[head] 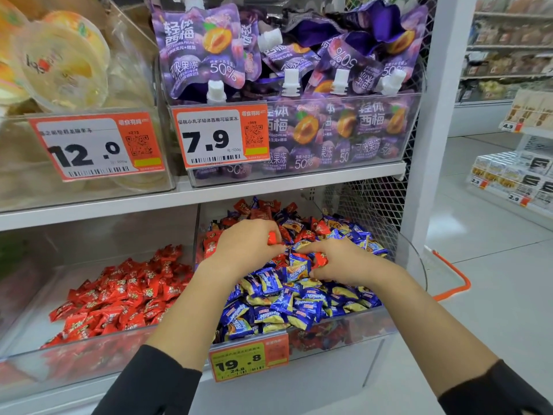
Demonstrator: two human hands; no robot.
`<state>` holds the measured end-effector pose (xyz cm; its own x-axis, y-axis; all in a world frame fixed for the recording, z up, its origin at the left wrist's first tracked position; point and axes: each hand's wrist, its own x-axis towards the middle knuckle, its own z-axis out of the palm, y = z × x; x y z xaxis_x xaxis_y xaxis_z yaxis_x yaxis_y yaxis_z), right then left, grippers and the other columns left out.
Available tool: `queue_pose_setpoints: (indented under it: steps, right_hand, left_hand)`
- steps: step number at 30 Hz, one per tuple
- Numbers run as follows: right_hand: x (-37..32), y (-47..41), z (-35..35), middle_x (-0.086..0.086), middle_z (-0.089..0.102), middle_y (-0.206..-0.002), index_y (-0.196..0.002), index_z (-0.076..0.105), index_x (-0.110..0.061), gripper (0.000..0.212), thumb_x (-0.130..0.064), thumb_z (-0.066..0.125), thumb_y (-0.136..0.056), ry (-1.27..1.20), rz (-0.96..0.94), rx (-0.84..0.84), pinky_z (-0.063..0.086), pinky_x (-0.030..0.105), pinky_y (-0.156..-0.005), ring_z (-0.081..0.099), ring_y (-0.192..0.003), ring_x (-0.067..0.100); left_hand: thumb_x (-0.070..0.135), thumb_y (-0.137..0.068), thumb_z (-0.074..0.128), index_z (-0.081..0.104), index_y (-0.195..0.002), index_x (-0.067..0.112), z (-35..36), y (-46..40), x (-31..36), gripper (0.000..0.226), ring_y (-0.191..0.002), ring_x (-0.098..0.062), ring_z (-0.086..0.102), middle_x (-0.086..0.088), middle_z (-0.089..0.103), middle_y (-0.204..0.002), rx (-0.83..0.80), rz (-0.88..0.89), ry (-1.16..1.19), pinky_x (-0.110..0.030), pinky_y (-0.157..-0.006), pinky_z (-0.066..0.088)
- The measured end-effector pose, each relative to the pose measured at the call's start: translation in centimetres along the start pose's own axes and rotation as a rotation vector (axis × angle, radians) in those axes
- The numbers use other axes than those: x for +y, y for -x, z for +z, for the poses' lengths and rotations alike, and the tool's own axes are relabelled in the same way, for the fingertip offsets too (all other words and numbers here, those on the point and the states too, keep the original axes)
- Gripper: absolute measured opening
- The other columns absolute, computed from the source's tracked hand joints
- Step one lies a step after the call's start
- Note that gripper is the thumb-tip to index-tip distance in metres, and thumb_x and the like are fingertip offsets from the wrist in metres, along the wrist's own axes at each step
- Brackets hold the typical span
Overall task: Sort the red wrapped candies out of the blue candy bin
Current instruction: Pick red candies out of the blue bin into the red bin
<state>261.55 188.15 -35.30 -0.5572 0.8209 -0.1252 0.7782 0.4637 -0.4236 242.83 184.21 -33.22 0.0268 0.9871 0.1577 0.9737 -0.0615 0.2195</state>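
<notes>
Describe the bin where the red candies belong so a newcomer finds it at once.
Start at the white lower shelf under the 12.0 price tag. Beneath it sits a clear plastic bin, left of the mixed blue candy bin. It alone holds only red wrapped candies.

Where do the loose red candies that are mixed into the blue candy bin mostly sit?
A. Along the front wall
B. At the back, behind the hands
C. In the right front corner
B: the red candies pile up behind both hands, while blue candies fill the front.
</notes>
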Motion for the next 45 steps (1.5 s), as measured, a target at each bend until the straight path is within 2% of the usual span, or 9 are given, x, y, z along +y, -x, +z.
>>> queue_pose_setpoints:
  steps: [3, 6, 10, 15, 21, 28, 35, 40, 45]
  right_hand:
    - [0.2, 0.2, 0.1, -0.012, 0.048, -0.076, -0.121, 0.057, -0.029, 0.031, -0.028, 0.063, -0.091, -0.008, 0.002, 0.055, 0.028, 0.018, -0.047, 0.038, -0.051, 0.001]
    - [0.4, 0.2, 0.2, -0.008, 0.06, -0.087, -0.11, 0.062, -0.029, 0.021, -0.035, 0.062, -0.09, -0.052, 0.008, 0.162, 0.042, 0.022, -0.057, 0.052, -0.065, 0.005]
    - [0.9, 0.3, -0.1, 0.002, 0.07, -0.103, -0.107, 0.065, -0.033, 0.017, -0.037, 0.06, -0.091, -0.142, 0.01, 0.282, 0.046, 0.03, -0.061, 0.054, -0.057, 0.009]
    - [0.5, 0.8, -1.5, -0.016, 0.063, -0.06, -0.101, 0.07, -0.03, 0.013, -0.029, 0.061, -0.092, -0.447, -0.036, 0.421, 0.037, 0.02, -0.057, 0.051, -0.049, -0.003]
    - [-1.7, 1.2, -2.4, -0.006, 0.066, -0.068, -0.099, 0.07, -0.03, 0.012, -0.028, 0.061, -0.092, -0.56, -0.077, 0.417, 0.045, 0.023, -0.055, 0.055, -0.053, 0.006]
    - [-9.7, 1.3, -0.8, 0.006, 0.072, -0.082, -0.1, 0.07, -0.024, 0.013, -0.029, 0.063, -0.09, -0.52, -0.245, 0.146, 0.046, 0.031, -0.062, 0.059, -0.066, 0.014]
    - [-20.3, -3.4, 4.4, -0.009, 0.059, -0.074, -0.092, 0.062, -0.022, 0.014, -0.035, 0.064, -0.087, -0.287, -0.337, 0.134, 0.039, 0.023, -0.064, 0.057, -0.073, 0.009]
    - [-22.4, -6.3, 5.6, 0.001, 0.052, -0.137, -0.144, 0.038, -0.019, 0.085, -0.052, 0.075, -0.074, -0.173, -0.275, -0.008, 0.039, 0.024, -0.098, 0.049, -0.126, 0.016]
    - [-18.2, -5.4, 4.0, -0.006, 0.068, -0.103, -0.111, 0.065, -0.026, 0.026, -0.034, 0.068, -0.086, -0.318, -0.282, 0.18, 0.049, 0.027, -0.088, 0.063, -0.098, 0.011]
  left_hand:
    - [0.039, -0.091, 0.059, 0.051, -0.135, 0.033, 0.4, -0.2, 0.1, 0.045, -0.127, -0.018, 0.047, 0.006, 0.052, -0.139, -0.165, 0.046, -0.096, -0.035, -0.093, 0.045]
    - [0.041, -0.091, 0.058, 0.044, -0.141, 0.033, 0.9, -0.3, 0.2, 0.053, -0.132, -0.019, 0.043, 0.006, 0.047, -0.144, -0.197, 0.048, -0.179, -0.037, -0.095, 0.044]
    - [0.036, -0.09, 0.058, 0.058, -0.126, 0.032, 1.5, -0.2, 0.3, 0.036, -0.114, -0.019, 0.055, 0.006, 0.06, -0.126, -0.085, 0.062, -0.169, -0.031, -0.073, 0.044]
    - [0.04, -0.084, 0.062, 0.065, -0.09, 0.037, 0.8, -0.1, -0.7, 0.008, -0.084, -0.013, 0.058, 0.012, 0.064, -0.093, 0.043, -0.017, 0.115, -0.026, -0.064, 0.04]
    - [0.032, -0.081, 0.073, 0.069, -0.08, 0.032, -1.4, 1.3, -2.0, 0.004, -0.07, -0.003, 0.06, 0.015, 0.066, -0.074, 0.204, -0.088, 0.716, -0.022, -0.063, 0.043]
    - [0.02, -0.079, 0.076, 0.073, -0.085, 0.017, -4.4, 7.6, -7.4, 0.008, -0.067, 0.0, 0.061, 0.005, 0.071, -0.076, 0.16, -0.16, 0.891, -0.013, -0.065, 0.046]
    - [0.012, -0.071, 0.08, 0.072, -0.072, 0.015, -3.8, 12.5, -16.7, 0.009, -0.077, -0.014, 0.062, -0.003, 0.071, -0.078, 0.448, -0.569, 0.976, -0.031, -0.079, 0.047]
    - [0.034, -0.075, 0.079, 0.066, -0.087, 0.017, -2.8, 12.2, -19.3, 0.025, -0.089, -0.02, 0.063, -0.004, 0.07, -0.092, 0.499, -0.651, 1.168, -0.036, -0.082, 0.046]
    - [0.031, -0.087, 0.062, 0.062, -0.11, 0.018, -3.3, 11.9, -20.0, 0.026, -0.112, -0.014, 0.053, 0.002, 0.062, -0.119, 0.551, -0.67, 1.308, -0.032, -0.092, 0.033]
